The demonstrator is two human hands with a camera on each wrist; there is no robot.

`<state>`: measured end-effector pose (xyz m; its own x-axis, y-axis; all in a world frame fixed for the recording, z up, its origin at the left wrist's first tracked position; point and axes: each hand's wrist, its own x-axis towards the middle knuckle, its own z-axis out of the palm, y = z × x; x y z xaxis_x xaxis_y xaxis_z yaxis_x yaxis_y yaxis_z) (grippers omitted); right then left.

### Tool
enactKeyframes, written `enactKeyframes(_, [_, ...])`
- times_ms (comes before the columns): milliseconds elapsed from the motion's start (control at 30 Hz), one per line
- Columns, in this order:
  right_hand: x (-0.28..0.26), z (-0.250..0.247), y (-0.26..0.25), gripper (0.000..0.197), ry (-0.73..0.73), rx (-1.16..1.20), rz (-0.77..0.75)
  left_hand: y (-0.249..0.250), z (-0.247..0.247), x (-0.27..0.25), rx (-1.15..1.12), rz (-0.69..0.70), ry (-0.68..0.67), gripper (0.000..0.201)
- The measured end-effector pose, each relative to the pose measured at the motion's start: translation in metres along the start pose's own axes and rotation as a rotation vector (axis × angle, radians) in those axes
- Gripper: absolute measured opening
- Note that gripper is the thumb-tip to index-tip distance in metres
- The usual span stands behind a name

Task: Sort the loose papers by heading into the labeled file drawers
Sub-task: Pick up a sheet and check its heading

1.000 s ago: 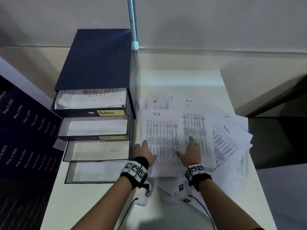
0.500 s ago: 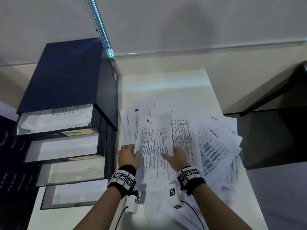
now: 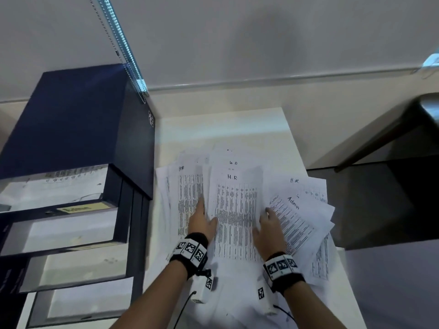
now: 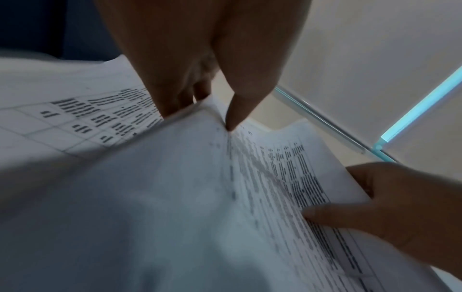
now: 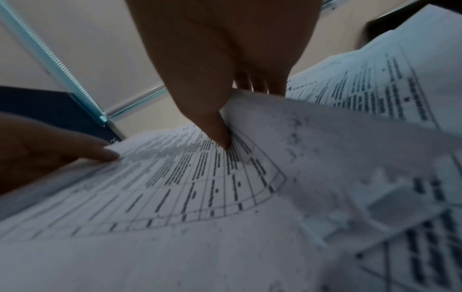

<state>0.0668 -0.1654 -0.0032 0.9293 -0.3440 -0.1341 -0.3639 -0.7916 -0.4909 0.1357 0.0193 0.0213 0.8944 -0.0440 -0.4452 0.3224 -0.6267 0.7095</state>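
Head view, lower centre: the left hand and right hand each pinch a side edge of the HR sheet, thumbs on top, fingers tucked beneath, over the loose papers spread on the table. At left, the file drawers stand open; the top one holds printed sheets.

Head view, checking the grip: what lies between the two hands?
The HR-headed sheet, its edges pinched by the left hand and right hand; both wrist views confirm.
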Motion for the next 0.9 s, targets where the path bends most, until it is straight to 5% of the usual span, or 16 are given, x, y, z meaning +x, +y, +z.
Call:
enactKeyframes(200, [-0.002,0.008,-0.005,0.038,-0.061,0.080,-0.011,-0.004,0.006,-0.001,0.086,0.101,0.097,0.051])
enactKeyframes(300, [-0.006,0.012,-0.012,0.045,-0.064,0.150,0.035,-0.012,0.003,-0.004,0.079,0.178,0.173,0.051])
enactKeyframes(433, [-0.014,0.017,-0.018,0.051,-0.075,0.191,0.176,-0.028,-0.007,-0.006,0.136,0.161,0.197,0.018])
enactKeyframes(900, [-0.052,0.027,-0.029,0.062,-0.147,0.095,-0.012,-0.075,-0.022,-0.036,0.029,0.079,0.075,0.030])
